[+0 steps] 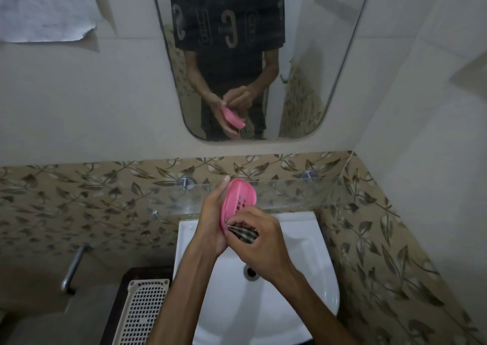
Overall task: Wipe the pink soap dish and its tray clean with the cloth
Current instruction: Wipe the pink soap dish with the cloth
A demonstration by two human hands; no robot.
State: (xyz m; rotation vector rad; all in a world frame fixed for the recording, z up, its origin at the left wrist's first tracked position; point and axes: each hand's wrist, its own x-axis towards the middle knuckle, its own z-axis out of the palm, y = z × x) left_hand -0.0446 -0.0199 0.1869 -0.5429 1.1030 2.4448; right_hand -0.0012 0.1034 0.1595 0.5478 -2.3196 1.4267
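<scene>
My left hand (210, 220) holds the pink soap dish (238, 199) upright over the white sink, its hollow side with the drain holes turned towards me. My right hand (259, 244) is closed around a checked dark-and-light cloth (242, 232) and presses it against the lower inside of the dish. Most of the cloth is hidden under my fingers. I cannot tell whether the dish and its tray are together or apart.
The white sink (303, 252) with its drain (250, 272) lies below my hands. A glass shelf (295, 194) runs along the tiled wall behind. A white perforated basket (142, 313) stands on a dark stand at the left. A mirror (303, 67) hangs above.
</scene>
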